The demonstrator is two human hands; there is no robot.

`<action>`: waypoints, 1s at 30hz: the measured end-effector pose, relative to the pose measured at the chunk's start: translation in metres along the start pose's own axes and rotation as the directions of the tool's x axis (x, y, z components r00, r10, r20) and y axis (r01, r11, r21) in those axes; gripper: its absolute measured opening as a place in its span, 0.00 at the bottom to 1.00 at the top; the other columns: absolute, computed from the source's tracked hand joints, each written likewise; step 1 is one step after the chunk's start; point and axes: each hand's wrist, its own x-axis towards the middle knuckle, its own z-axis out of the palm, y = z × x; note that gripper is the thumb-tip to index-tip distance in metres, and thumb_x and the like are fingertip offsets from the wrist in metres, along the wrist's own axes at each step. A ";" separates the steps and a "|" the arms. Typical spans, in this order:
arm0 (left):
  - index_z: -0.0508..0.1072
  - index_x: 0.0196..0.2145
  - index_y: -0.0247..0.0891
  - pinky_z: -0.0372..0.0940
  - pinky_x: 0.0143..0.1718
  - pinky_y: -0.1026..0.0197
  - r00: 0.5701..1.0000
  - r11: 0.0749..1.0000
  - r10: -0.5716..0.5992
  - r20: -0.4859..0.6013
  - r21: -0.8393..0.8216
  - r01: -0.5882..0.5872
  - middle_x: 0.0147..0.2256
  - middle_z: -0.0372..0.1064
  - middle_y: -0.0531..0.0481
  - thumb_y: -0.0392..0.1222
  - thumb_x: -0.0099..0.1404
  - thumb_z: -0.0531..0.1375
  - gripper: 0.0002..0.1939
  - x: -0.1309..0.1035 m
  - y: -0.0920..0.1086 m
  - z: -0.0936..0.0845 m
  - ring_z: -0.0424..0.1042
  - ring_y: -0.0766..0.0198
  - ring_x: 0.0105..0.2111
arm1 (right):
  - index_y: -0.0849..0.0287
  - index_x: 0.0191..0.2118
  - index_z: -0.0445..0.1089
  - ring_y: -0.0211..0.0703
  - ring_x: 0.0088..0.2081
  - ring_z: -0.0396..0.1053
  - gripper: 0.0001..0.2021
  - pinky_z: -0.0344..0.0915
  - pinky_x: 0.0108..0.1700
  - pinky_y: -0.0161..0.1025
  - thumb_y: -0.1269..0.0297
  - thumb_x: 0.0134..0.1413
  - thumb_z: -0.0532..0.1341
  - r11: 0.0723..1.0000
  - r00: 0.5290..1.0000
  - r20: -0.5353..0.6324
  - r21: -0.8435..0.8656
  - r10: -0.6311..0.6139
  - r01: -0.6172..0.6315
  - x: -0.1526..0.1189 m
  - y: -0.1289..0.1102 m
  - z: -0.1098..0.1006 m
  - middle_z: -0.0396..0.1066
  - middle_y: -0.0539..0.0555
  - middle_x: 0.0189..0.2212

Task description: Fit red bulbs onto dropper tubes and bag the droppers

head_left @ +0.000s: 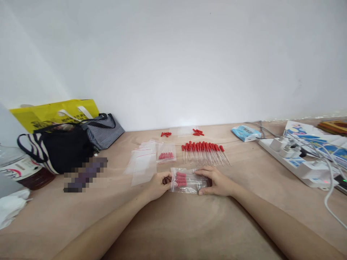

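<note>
Low over the table's middle, a clear zip bag (191, 185) holds several droppers (181, 178) with red bulbs toward the left. My left hand (160, 184) is closed on the bag's left edge, its fingers curled. Around the bag's right end curves my right hand (215, 181), thumb below and fingers above, gripping it. Just beyond lies a row of red-bulbed droppers (203, 150) with clear tips pointing toward me. A filled bag of droppers (166, 154) and a spread of flat clear zip bags (143, 159) lie left of the row.
Loose red bulbs (166, 134) lie near the wall. On the right are a blue tissue pack (246, 133), a white power strip (294, 159) with cables, and printed papers. Dark bags (59, 148), a yellow bag (54, 112) and a bottle (24, 166) stand on the left.
</note>
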 end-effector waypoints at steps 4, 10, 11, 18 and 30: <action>0.67 0.25 0.35 0.54 0.20 0.70 1.000 1.000 -0.006 0.004 -0.016 0.006 0.19 0.60 0.58 0.40 0.48 0.61 0.07 -0.001 0.000 -0.003 0.58 0.72 0.19 | 0.59 0.51 0.61 0.51 0.50 0.58 0.34 0.54 0.50 0.48 0.44 0.39 0.60 1.000 1.000 -0.007 -0.009 0.007 -0.007 -0.001 0.000 -0.001 0.61 0.61 0.49; 0.67 0.24 0.36 0.58 0.22 0.68 0.993 0.997 0.065 -0.099 0.054 -0.060 0.21 0.63 0.55 0.40 0.50 0.59 0.05 0.023 0.000 -0.021 0.62 0.70 0.20 | 0.59 0.51 0.61 0.52 0.49 0.58 0.33 0.55 0.50 0.49 0.44 0.41 0.59 1.000 1.000 -0.004 -0.021 0.002 -0.002 -0.002 0.002 -0.003 0.61 0.61 0.48; 0.67 0.25 0.36 0.59 0.23 0.68 0.988 0.993 0.079 -0.129 0.094 -0.067 0.22 0.64 0.54 0.40 0.51 0.58 0.05 0.033 0.001 -0.021 0.63 0.69 0.21 | 0.59 0.51 0.61 0.51 0.49 0.59 0.32 0.55 0.49 0.49 0.44 0.42 0.59 1.000 1.000 -0.001 -0.021 0.000 0.000 -0.002 0.002 -0.003 0.61 0.61 0.48; 0.68 0.25 0.35 0.62 0.31 0.63 0.977 0.954 0.025 -0.214 0.298 0.041 0.24 0.69 0.50 0.34 0.51 0.58 0.01 0.122 0.016 0.007 0.68 0.63 0.27 | 0.58 0.51 0.60 0.50 0.48 0.59 0.30 0.56 0.48 0.48 0.45 0.44 0.57 0.999 0.999 0.018 -0.043 -0.029 0.030 -0.001 0.003 -0.003 0.62 0.60 0.47; 0.62 0.39 0.33 0.60 0.37 0.59 0.937 0.957 -0.117 -0.330 0.215 0.195 0.29 0.69 0.45 0.28 0.48 0.58 0.18 0.152 0.018 0.023 0.70 0.57 0.34 | 0.58 0.51 0.60 0.49 0.47 0.60 0.31 0.55 0.49 0.47 0.44 0.43 0.58 0.998 0.999 0.040 -0.050 -0.024 0.026 0.000 0.000 -0.006 0.63 0.59 0.46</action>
